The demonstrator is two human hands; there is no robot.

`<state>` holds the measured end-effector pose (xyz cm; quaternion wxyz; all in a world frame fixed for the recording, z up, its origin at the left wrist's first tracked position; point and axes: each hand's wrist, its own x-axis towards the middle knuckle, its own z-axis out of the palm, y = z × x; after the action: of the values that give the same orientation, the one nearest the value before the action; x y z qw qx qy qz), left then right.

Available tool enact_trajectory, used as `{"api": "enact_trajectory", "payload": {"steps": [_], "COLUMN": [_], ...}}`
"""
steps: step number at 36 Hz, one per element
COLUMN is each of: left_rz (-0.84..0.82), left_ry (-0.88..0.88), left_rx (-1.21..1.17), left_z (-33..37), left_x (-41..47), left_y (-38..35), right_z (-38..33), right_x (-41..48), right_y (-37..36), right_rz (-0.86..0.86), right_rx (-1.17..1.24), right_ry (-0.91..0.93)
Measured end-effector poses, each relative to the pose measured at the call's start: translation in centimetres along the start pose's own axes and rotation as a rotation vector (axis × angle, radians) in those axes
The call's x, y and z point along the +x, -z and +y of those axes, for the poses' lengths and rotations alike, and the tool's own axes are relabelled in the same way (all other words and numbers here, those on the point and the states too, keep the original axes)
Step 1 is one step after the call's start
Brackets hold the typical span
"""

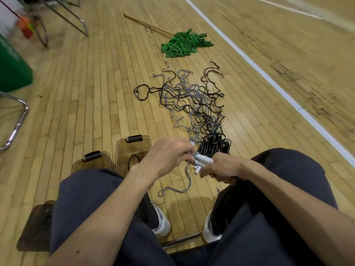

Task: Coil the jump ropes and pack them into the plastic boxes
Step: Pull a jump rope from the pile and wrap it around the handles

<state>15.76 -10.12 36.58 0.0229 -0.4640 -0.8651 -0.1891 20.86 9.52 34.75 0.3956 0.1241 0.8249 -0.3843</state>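
I sit with both hands above the floor between my knees. My right hand (223,167) grips the pale grey handles (204,160) of a jump rope. My left hand (167,154) pinches the grey rope at the handles' end. A loop of that grey rope (184,186) trails onto the floor below. A tangle of grey and black jump ropes (194,100) lies ahead, with a bundle of black handles (213,145) at its near end. Two clear brown plastic boxes (123,150) (87,164) stand left of my hands; the farther holds a black rope (133,159).
A brown box lid (35,227) lies by my left leg. A green mop (184,44) with a wooden handle lies beyond the ropes. A green bin (11,68) and metal chair legs (17,123) stand at the left. A white court line (269,77) runs along the right.
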Motion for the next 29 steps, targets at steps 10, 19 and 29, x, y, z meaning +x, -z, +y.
{"api": "enact_trajectory", "payload": {"steps": [10, 19, 29], "left_rz": [-0.221, -0.397, -0.349], "left_ry": [0.336, 0.471, 0.536], "left_rx": [-0.456, -0.913, -1.086], "left_z": [0.1, -0.6, -0.1], "left_x": [0.7, 1.0, 1.0], "left_y": [0.3, 1.0, 0.1], "right_z": [-0.4, -0.4, -0.5], "right_x": [-1.4, -3.3, -4.3], "right_y": [-1.3, -0.8, -0.4], "right_rz": [-0.216, -0.285, -0.236], "right_rx": [-0.230, -0.062, 0.217], "right_ry": [0.088, 0.280, 0.394]}}
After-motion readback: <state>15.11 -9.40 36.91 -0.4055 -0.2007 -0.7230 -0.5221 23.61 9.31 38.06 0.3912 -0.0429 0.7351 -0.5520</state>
